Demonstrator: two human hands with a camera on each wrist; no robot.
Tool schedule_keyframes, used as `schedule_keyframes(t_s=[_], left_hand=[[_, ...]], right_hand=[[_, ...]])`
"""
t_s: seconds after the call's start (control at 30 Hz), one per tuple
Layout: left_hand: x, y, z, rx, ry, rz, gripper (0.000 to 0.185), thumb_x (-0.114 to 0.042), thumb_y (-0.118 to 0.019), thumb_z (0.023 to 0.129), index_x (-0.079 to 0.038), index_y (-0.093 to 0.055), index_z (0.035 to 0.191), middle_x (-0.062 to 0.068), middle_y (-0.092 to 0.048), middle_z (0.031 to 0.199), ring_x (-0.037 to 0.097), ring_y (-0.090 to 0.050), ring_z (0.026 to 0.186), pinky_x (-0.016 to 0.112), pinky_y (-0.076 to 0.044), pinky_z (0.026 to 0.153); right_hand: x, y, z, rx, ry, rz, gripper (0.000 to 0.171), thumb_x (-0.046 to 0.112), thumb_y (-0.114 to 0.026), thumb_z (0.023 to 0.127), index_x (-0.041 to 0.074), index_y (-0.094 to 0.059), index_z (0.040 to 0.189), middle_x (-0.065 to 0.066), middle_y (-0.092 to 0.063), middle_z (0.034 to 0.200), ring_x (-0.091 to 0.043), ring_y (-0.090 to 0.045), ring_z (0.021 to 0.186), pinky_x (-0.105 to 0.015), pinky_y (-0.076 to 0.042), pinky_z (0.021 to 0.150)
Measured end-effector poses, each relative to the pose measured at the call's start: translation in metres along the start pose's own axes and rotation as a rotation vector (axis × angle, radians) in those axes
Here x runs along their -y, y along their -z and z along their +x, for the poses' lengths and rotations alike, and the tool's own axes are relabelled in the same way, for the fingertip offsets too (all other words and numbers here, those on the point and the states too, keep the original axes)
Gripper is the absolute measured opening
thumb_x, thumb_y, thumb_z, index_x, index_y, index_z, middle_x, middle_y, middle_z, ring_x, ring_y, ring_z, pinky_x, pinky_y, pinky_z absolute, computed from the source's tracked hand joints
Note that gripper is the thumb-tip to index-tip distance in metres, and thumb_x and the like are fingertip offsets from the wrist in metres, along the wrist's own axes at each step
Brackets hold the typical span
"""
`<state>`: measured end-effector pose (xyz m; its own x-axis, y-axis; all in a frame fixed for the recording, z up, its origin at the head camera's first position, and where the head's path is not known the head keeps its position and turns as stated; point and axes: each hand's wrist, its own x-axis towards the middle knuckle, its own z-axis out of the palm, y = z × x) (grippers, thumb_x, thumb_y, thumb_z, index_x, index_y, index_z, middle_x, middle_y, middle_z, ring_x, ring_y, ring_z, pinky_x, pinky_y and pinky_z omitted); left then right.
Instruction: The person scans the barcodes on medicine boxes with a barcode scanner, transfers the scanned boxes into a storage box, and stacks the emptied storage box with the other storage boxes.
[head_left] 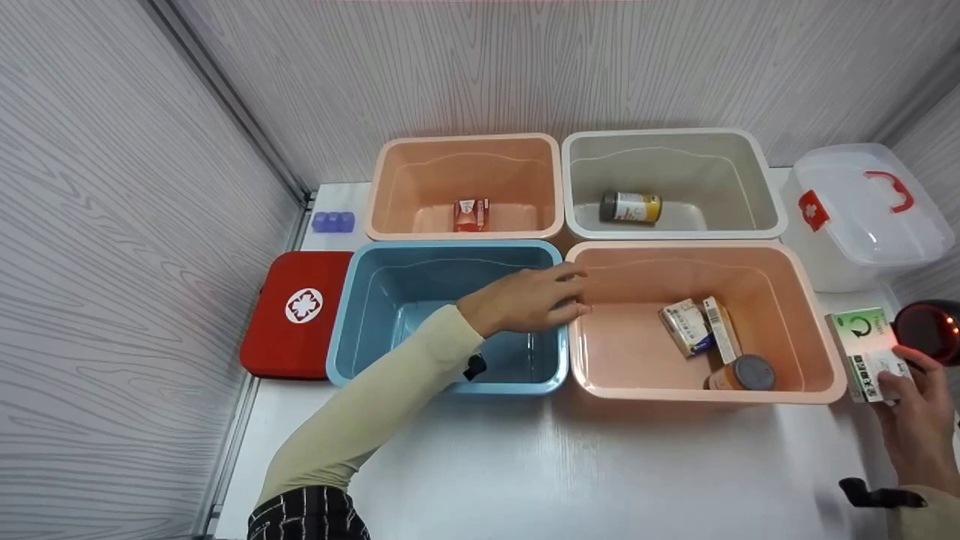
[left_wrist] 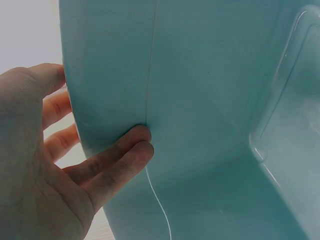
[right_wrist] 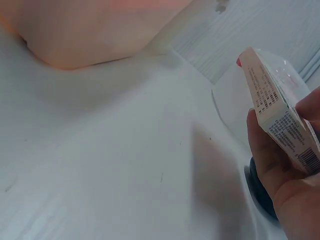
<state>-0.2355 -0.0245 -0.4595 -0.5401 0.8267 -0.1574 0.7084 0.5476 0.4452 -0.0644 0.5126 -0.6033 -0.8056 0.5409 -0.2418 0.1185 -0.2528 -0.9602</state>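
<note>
My left hand [head_left: 529, 298] rests at the right rim of the blue bin [head_left: 558, 375], fingers loosely bent and spread over the edge. Seen from the left wrist, two fingertips [left_wrist: 142, 142] touch the bin's inner wall, while the other fingers pass behind its edge. At the far right, my right hand [head_left: 919, 420] pinches a green and white medicine box [head_left: 862, 352] between thumb and fingers. Printed text and a barcode show on the sides of the medicine box [right_wrist: 280, 112] in the right wrist view. A black scanner [head_left: 926, 330] with glowing red lights stands right beside the box.
The near peach bin [head_left: 600, 394] holds two small boxes and a grey-lidded jar [head_left: 752, 373]. Behind stand a peach bin [head_left: 382, 187] with a red pack [head_left: 471, 215] and a grey bin [head_left: 776, 217] with a jar [head_left: 630, 207]. A red case [head_left: 285, 345] and clear-lidded box [head_left: 855, 202] flank them.
</note>
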Motion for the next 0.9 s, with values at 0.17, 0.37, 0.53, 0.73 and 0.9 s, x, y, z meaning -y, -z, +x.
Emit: schedule_keyframes(t_s=[0.17, 0.37, 0.53, 0.73, 0.9], left_hand=[[-0.001, 0.001, -0.001, -0.007, -0.008, 0.013, 0.042, -0.044, -0.046, 0.117, -0.022, -0.059, 0.15, 0.008, -0.045, 0.168, 0.025, -0.058, 0.138, 0.043, -0.05, 0.121], [-0.002, 0.001, 0.0, -0.009, -0.008, 0.004, 0.038, -0.043, -0.049, 0.116, -0.022, -0.061, 0.145, 0.008, -0.047, 0.165, 0.023, -0.059, 0.133, 0.041, -0.052, 0.119], [-0.002, 0.001, 0.0, -0.001, -0.003, 0.011, 0.039, -0.044, -0.046, 0.117, -0.022, -0.061, 0.146, 0.008, -0.046, 0.166, 0.024, -0.058, 0.136, 0.042, -0.05, 0.121], [-0.001, 0.0, -0.001, 0.001, 0.0, -0.006, 0.04, -0.044, -0.046, 0.117, -0.023, -0.061, 0.147, 0.008, -0.046, 0.166, 0.024, -0.057, 0.137, 0.044, -0.05, 0.121], [-0.001, 0.0, 0.0, 0.001, -0.001, -0.019, 0.041, -0.044, -0.048, 0.116, -0.024, -0.06, 0.15, 0.007, -0.044, 0.169, 0.025, -0.055, 0.141, 0.044, -0.048, 0.123]], right_hand=[[0.006, -0.003, 0.0, -0.038, 0.047, -0.09, 0.051, 0.0, -0.048, 0.111, 0.027, -0.05, 0.155, 0.013, -0.043, 0.15, -0.008, -0.048, 0.127, -0.008, -0.055, 0.078], [0.041, -0.017, 0.006, -0.115, 0.113, -0.197, 0.058, -0.005, -0.049, 0.108, 0.024, -0.053, 0.157, 0.01, -0.042, 0.157, -0.009, -0.046, 0.138, -0.004, -0.05, 0.083], [0.082, -0.039, 0.009, -0.094, 0.188, -0.352, 0.059, -0.002, -0.053, 0.108, 0.026, -0.051, 0.16, 0.009, -0.042, 0.162, -0.007, -0.049, 0.135, -0.002, -0.048, 0.087], [0.124, -0.08, 0.009, -0.072, 0.211, -0.653, 0.055, 0.017, -0.06, 0.111, 0.042, -0.051, 0.16, 0.009, -0.05, 0.159, 0.003, -0.053, 0.107, -0.004, -0.05, 0.075], [0.149, -0.116, 0.014, 0.037, 0.334, -0.693, 0.056, 0.015, -0.058, 0.111, 0.039, -0.05, 0.161, 0.004, -0.043, 0.17, 0.002, -0.051, 0.113, 0.001, -0.046, 0.087]])
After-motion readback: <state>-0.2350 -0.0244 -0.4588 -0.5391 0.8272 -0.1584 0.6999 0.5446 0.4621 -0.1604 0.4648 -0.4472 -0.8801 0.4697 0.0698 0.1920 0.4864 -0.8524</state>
